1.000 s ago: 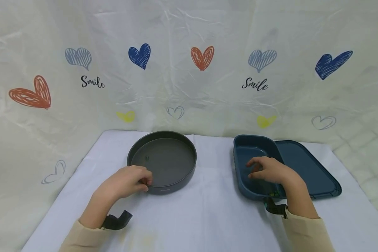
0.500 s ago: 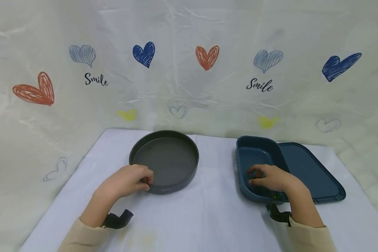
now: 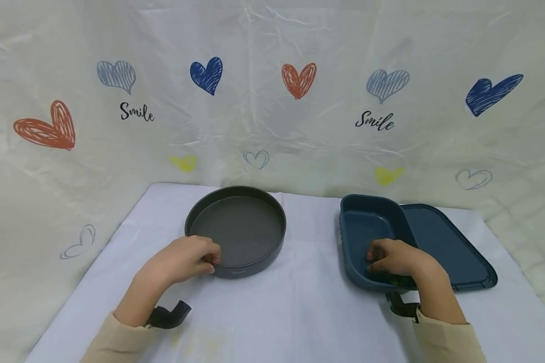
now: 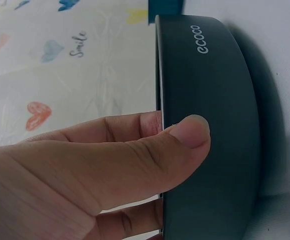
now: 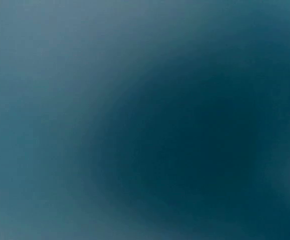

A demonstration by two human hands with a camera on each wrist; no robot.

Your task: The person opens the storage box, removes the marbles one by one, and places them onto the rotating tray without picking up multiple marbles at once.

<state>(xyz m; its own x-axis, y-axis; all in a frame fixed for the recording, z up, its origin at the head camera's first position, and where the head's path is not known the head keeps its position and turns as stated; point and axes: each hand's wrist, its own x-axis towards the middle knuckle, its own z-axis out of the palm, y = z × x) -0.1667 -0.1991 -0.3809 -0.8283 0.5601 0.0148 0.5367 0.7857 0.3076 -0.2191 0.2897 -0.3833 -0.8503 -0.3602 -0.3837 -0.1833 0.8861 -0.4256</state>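
My left hand (image 3: 188, 259) pinches the near left rim of a round dark grey tray (image 3: 242, 229). In the left wrist view the thumb (image 4: 192, 132) lies on the outer wall of the tray, marked "ecoco", and fingers are behind the rim. A tiny roundish speck (image 3: 223, 200) shows at the far side inside it. My right hand (image 3: 399, 259) reaches down into a blue box (image 3: 351, 247), fingers curled; whether they hold something is hidden. Dark greenish bits (image 3: 397, 281) lie under the hand, too unclear to name. The right wrist view shows only blurred blue.
A flat blue lid (image 3: 454, 247) lies right of the box, partly behind it. White cloth (image 3: 309, 312) covers the table. Behind stands a pale sheet (image 3: 254, 121) printed with hearts. A black strap piece (image 3: 170, 316) sticks out at the left wrist.
The right hand's fingers have drawn together lower in the box, covering more of the greenish bits. The speck in the tray has moved towards the far rim. The left hand keeps its place.
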